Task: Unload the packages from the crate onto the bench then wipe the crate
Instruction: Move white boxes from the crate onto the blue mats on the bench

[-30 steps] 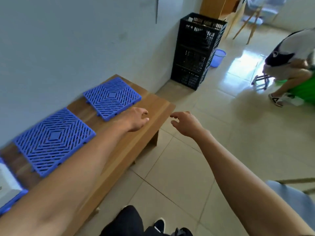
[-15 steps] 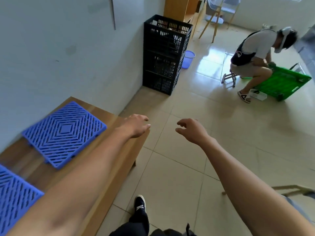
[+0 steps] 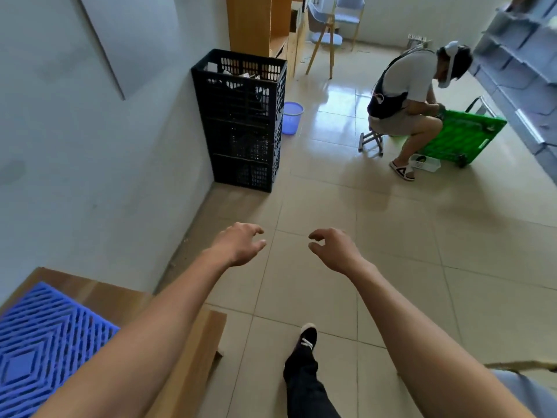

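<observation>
The crate (image 3: 241, 119) is black and tall, really a stack of crates, and it stands on the floor (image 3: 391, 236) against the wall (image 3: 90, 146), far ahead of me. I can see some light things sticking up inside its top, but I cannot tell what they are.

My left hand (image 3: 239, 244) is out in front of me, over the floor tiles. Its fingers are loose and a little curled, and they hold nothing. My right hand (image 3: 333, 248) is beside it, with a gap between the two. Its fingers are curled a bit like a claw, thumb near the first finger, and it holds nothing too. Both hands are well apart from the crate.

The wooden bench (image 3: 193, 357) is down at my left, under my left arm. A blue plastic grid tile (image 3: 39, 351) lies flat on it.

My foot in a dark shoe (image 3: 307, 336) is on the floor below my hands.

A small blue bucket (image 3: 291, 117) sits on the floor just beside the crate, on its right side. Behind the crate is a wooden cabinet (image 3: 253, 25), and past that a chair (image 3: 334, 31) with wooden legs.

Off to the right, another person (image 3: 404, 95) sits on a low stool (image 3: 372, 140) and bends over a green crate (image 3: 458, 137). A small white tray (image 3: 425, 162) lies on the floor by that person's foot.
</observation>
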`<state>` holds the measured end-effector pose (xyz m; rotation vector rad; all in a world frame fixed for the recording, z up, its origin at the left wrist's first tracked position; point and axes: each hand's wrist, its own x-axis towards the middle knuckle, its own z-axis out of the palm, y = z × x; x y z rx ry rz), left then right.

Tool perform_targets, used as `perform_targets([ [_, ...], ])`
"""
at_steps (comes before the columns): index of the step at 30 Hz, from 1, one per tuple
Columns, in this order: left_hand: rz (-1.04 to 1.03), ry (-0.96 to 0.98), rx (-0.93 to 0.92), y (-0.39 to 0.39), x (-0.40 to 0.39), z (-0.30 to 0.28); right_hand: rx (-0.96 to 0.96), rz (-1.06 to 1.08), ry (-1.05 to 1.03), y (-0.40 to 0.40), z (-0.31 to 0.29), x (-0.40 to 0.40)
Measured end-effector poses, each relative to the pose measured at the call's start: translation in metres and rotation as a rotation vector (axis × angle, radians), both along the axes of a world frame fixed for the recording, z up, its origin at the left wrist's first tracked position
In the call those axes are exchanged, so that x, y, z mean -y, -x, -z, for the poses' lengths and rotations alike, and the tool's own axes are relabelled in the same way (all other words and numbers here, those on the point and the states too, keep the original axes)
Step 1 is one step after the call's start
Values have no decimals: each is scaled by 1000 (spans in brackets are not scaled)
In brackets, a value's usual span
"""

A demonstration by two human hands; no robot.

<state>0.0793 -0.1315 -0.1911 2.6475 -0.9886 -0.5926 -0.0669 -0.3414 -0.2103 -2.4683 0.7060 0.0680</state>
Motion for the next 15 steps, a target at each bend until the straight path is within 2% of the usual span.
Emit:
perform_targets([
  [7,-27,8,27,-92,115,-7,34,-23,-24,-107,-1,118],
  [15,-135,25,1,-189,175,-5,14,-134,-36,-223,-9,186],
])
